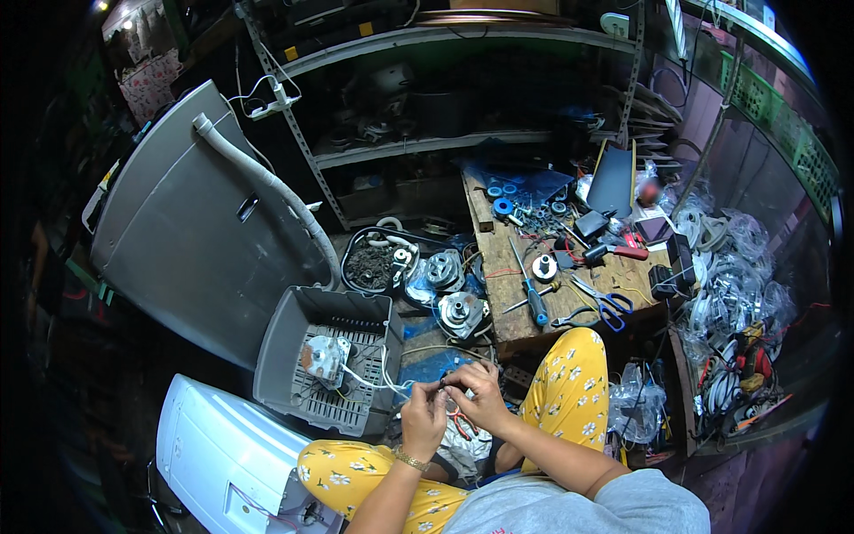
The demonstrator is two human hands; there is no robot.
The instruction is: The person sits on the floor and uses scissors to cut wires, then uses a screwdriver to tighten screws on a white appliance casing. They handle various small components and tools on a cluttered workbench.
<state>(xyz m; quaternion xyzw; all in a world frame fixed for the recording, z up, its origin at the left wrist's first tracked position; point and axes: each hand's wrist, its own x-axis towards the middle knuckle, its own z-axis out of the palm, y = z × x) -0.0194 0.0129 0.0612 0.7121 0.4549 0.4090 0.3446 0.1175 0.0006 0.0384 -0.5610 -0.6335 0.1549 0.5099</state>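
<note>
- A tall grey panel (169, 231) is stood at the far left, and a white appliance casing (213, 427) is laid in front of it.
- A wooden bench (507, 325) is set ahead and to the right, strewn with tools, among them blue-handled scissors (614, 313).
- A grey plastic crate (286, 345) is placed left of the hands; no label can be read on it. On the grey shirt (569, 507), reddish lettering is cut off by the lower edge.
- Inside the crate, a metal motor (326, 359) is seated, left of and slightly ahead of both hands; the left hand (424, 423) is nearer. Its long axis cannot be told.
- Both hands are brought together, fingertips narrowed in a pinch; the right hand (479, 398) is held just beside the left.
- White wires (360, 381) are stretched rightward from the motor to the left fingertips.
- A small dark piece (443, 384) seems pinched between both hands; its kind cannot be told.
</note>
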